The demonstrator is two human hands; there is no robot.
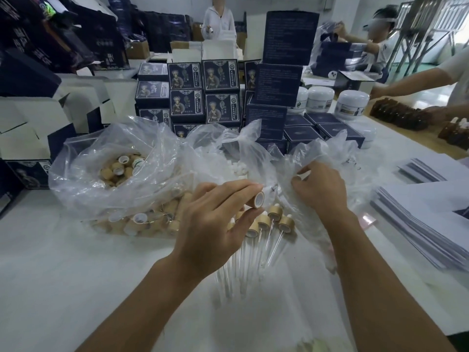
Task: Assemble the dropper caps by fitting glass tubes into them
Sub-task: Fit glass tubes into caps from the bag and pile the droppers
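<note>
My left hand (215, 219) pinches a bamboo-coloured dropper cap (258, 199) between thumb and fingers, its white open end facing right. My right hand (321, 189) reaches into a clear plastic bag (324, 158), fingers curled on the plastic; what it holds inside is hidden. Between my hands several assembled droppers (272, 224) with glass tubes lie on the white table (76, 275), tubes pointing toward me. A large clear bag of loose caps (121, 174) sits at the left.
Stacks of dark blue printed boxes (203, 92) stand behind the bags. White jars (352, 102) and brown bottles (396, 115) are at the back right, where another person's arm (411, 82) reaches. Piles of white sheets (426, 219) lie at the right.
</note>
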